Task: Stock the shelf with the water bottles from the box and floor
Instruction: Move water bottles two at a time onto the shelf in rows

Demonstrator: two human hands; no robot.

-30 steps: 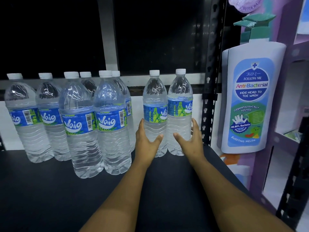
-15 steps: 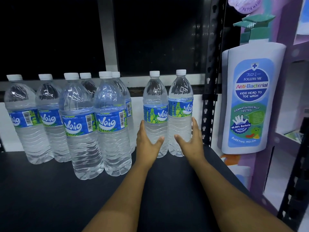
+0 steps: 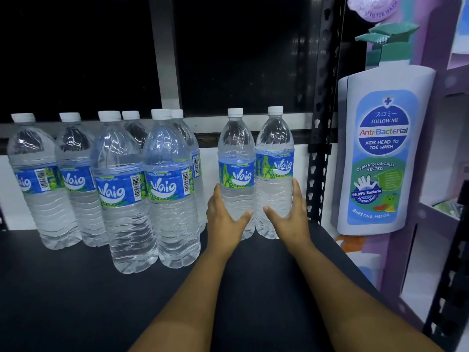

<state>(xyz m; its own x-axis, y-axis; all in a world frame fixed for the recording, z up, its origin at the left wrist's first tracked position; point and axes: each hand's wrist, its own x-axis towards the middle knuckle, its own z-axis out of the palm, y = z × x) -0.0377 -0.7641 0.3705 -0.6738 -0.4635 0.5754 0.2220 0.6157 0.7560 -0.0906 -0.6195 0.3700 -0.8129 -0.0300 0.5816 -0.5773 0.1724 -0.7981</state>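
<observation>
A dark shelf [image 3: 76, 301] is being stocked; six water bottles [image 3: 167, 189] are grouped at its left. Two further bottles are being held at the right rear, touching one another: the left bottle [image 3: 236, 174] is being gripped by the left hand [image 3: 224, 215], the right bottle [image 3: 275, 171] by the right hand [image 3: 289, 214], thumbs wrapped across the fronts. Toppling against the upright [image 3: 317, 148] is being risked if release is uneven. Compared with a second earlier, the pair's labels are being turned forward.
</observation>
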